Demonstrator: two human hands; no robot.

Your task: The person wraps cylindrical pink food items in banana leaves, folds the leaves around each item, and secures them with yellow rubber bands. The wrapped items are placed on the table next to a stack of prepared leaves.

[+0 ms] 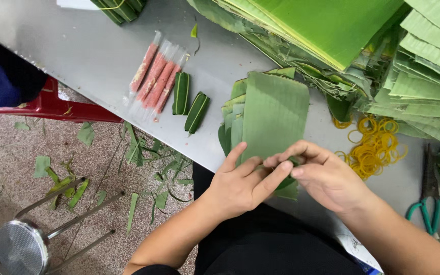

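My left hand [240, 186] and my right hand [324, 175] meet at the near end of a cut banana leaf piece [273, 114] that tops a small stack on the grey metal table [92, 56]. Fingers of both hands pinch and fold a small dark green leaf parcel [287, 182], mostly hidden under my fingers. What is inside it cannot be seen.
Several pink meat sticks in clear plastic [156, 76] lie beside two wrapped leaf parcels [189, 102]. Yellow rubber bands [375, 145] are heaped to the right, green-handled scissors [431, 206] beyond. Big leaf stacks [332, 30] fill the back. A red stool [57, 107], a metal stool [24, 247] and leaf scraps occupy the floor.
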